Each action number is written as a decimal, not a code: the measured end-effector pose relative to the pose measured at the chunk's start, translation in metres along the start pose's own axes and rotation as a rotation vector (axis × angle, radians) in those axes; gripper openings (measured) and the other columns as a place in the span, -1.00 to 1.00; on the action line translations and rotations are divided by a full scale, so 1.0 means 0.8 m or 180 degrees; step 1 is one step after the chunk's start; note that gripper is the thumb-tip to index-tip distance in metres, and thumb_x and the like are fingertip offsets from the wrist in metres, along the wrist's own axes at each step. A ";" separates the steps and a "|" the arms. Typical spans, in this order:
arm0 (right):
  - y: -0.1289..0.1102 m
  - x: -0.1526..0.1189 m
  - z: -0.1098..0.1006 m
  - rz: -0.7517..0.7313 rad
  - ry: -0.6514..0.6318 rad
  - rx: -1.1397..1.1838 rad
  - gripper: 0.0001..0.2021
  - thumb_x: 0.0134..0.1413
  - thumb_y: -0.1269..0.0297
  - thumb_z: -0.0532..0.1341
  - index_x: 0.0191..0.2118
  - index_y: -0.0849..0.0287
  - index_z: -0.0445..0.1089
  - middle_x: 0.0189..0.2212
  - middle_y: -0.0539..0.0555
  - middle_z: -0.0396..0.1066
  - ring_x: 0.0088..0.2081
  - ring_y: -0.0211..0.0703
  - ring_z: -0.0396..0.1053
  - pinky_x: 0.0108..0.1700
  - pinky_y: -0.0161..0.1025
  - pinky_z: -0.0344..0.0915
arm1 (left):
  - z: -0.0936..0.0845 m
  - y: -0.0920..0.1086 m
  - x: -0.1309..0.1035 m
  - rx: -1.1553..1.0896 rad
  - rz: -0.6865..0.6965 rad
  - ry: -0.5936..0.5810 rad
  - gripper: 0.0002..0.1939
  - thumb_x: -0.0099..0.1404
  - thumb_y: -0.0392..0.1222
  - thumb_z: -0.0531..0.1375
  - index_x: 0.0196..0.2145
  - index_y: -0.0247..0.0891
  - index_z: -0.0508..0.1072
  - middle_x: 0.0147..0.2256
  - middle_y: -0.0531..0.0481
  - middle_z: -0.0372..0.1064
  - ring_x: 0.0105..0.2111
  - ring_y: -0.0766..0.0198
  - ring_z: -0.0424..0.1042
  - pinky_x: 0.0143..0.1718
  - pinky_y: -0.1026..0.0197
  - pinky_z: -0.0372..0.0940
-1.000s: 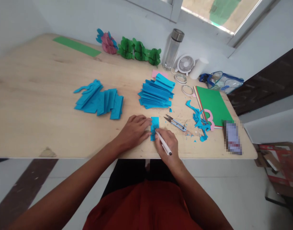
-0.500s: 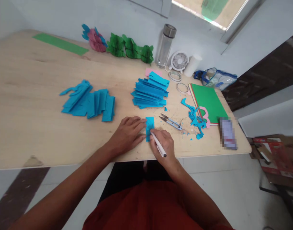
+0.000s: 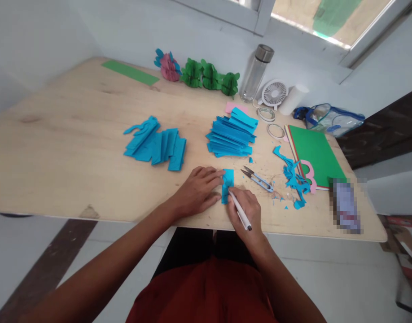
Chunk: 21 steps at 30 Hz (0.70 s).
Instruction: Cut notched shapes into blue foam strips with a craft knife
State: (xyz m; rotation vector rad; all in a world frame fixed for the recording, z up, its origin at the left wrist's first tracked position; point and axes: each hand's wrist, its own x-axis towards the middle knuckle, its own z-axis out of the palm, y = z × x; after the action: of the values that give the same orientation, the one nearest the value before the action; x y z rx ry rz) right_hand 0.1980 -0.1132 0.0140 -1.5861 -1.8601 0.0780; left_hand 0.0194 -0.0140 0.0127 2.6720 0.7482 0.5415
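Note:
A small blue paper piece (image 3: 228, 177) lies on the wooden table (image 3: 74, 134) near its front edge. My left hand (image 3: 201, 190) rests flat with fingers apart, fingertips at the paper's left edge. In my right hand (image 3: 247, 208) is a white pen (image 3: 240, 209), its tip end on the lower right part of the paper. Dark lines show on the paper. Thread snips (image 3: 257, 179) lie just right of it. Behind are a stack of folded blue strips (image 3: 231, 137) and, farther left, a second blue group (image 3: 155, 146).
Blue scraps (image 3: 295, 177), a pink cutout (image 3: 308, 172) and green sheets (image 3: 317, 154) lie at the right, near a blurred pouch (image 3: 346, 206). Along the wall stand green paper shapes (image 3: 209, 76), a bottle (image 3: 256, 74), a small fan (image 3: 274, 93) and tape rolls (image 3: 266, 114).
The whole view has shifted, so the table items appear farther right. Both hands keep nearly the same place at the paper, and the pen is still in my right hand.

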 end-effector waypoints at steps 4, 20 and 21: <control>0.000 0.000 0.000 -0.0012 -0.0020 0.0023 -0.78 0.29 0.37 0.08 -0.05 0.13 0.42 -0.26 0.13 0.55 -0.24 -0.03 0.45 -0.15 -0.09 0.35 | -0.003 -0.003 -0.003 -0.0029 0.0075 -0.0114 -0.64 0.33 -0.11 0.12 0.05 -0.17 0.42 0.26 -0.14 0.26 0.25 -0.05 0.16 0.23 -0.17 0.06; -0.003 0.002 -0.001 0.0058 -0.0012 -0.0032 -0.78 0.30 0.35 0.08 -0.06 0.14 0.43 -0.29 0.12 0.55 -0.26 -0.04 0.46 -0.18 -0.09 0.36 | -0.009 -0.017 0.000 -0.0033 0.0261 -0.0278 -0.61 0.32 -0.05 0.16 0.09 -0.11 0.42 0.27 -0.12 0.23 0.29 -0.10 0.11 0.27 -0.20 0.00; -0.003 0.002 -0.001 0.0061 -0.0012 -0.0033 -0.78 0.30 0.34 0.08 -0.06 0.13 0.43 -0.29 0.12 0.55 -0.26 -0.03 0.47 -0.17 -0.09 0.36 | -0.009 -0.017 -0.001 -0.0033 0.0262 -0.0275 -0.61 0.32 -0.05 0.16 0.08 -0.11 0.42 0.27 -0.11 0.23 0.29 -0.10 0.11 0.27 -0.19 0.00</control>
State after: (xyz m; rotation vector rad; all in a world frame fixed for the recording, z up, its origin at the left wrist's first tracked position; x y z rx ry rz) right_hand 0.1962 -0.1129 0.0164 -1.6120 -1.8514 0.0799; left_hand 0.0101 -0.0019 0.0133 2.7070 0.6121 0.4457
